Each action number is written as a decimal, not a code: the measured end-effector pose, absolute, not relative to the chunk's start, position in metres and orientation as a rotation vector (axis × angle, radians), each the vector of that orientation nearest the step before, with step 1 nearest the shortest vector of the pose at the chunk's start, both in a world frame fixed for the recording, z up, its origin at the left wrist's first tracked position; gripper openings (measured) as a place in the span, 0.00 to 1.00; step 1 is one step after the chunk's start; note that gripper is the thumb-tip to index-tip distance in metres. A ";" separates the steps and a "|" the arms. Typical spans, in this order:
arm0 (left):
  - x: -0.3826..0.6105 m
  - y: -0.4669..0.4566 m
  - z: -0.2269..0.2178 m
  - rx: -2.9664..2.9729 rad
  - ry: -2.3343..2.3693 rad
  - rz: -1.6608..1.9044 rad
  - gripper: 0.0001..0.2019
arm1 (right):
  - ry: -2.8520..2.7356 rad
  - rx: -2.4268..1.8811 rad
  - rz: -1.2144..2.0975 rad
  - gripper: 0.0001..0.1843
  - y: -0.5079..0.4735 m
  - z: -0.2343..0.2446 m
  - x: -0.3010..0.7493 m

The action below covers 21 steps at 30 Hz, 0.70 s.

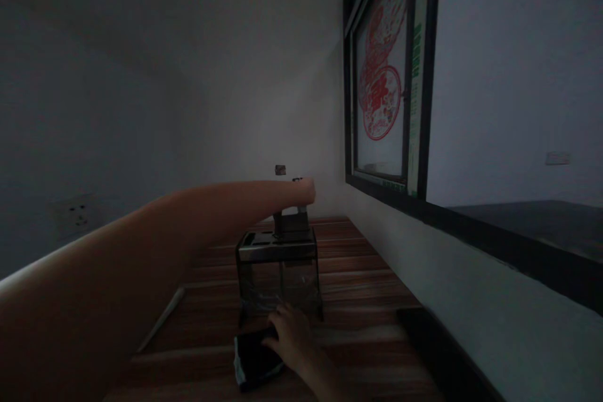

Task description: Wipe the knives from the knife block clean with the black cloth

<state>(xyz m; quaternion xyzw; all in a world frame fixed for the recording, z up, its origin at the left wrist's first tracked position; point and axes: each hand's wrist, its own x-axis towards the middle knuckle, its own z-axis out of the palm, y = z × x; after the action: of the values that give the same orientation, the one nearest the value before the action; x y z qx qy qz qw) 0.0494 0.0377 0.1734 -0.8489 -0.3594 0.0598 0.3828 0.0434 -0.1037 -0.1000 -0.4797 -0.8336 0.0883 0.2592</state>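
Observation:
My left hand [307,190] is closed like a fist, reaching far forward above a box-shaped holder [277,255]. A grey, flat piece [294,222] stands up from the holder's top, just under that hand; what the fingers grip is hidden. The holder has a shiny dark top with slots and a see-through front that looks like clear plastic. Nearer to me, my right hand [291,334] has its thumb and fingers curled round the upper right corner of a black packet [257,357] with a whitish left edge. Its fingertips come close to the holder's front.
The holder stands on a table with a reddish, striped wood pattern [358,276]. A long black object [447,352] lies along the right wall. A dark-framed window [386,191] bears red round decorations [380,102]. A wall socket [78,212] is at left.

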 end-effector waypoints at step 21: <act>-0.014 -0.004 0.333 -2.076 -1.156 -0.258 0.02 | -2.227 -1.285 0.365 0.24 -0.101 -0.103 0.050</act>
<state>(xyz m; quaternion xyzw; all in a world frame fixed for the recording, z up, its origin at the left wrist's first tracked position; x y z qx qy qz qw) -0.0142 -0.0037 0.3330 -0.8079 -0.4500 -0.1003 0.3671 0.0503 -0.1013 -0.1026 -0.4766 -0.8259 0.1354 0.2689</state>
